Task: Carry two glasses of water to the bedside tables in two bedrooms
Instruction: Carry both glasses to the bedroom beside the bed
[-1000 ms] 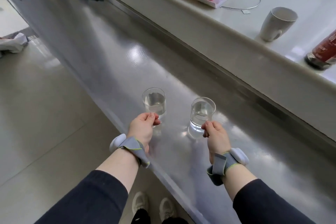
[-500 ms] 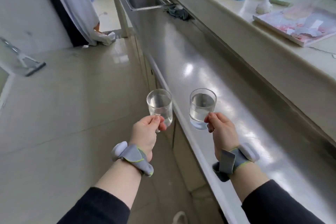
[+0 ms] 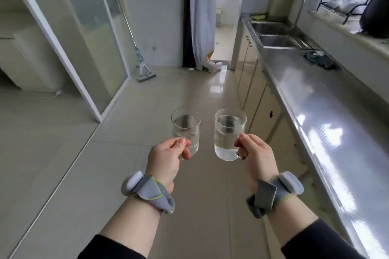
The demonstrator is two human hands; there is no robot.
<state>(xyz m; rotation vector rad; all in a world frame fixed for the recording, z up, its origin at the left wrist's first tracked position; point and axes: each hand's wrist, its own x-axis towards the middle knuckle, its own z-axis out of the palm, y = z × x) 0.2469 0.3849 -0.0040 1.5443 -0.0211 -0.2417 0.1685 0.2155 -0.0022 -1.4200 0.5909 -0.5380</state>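
Two glasses | left hand (image 3: 168, 156): left glass (image 3: 186, 130) | right hand (image 3: 255, 154): right glass (image 3: 228, 134)

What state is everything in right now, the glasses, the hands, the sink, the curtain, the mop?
Left glass: upright, partly filled with water, held by its handle.
Right glass: upright, fuller, held by its handle.
Left hand: pinching the left glass's handle.
Right hand: gripping the right glass's handle.
Sink: no water seen running.
Curtain: hanging, drawn aside.
Mop: leaning against the wall.
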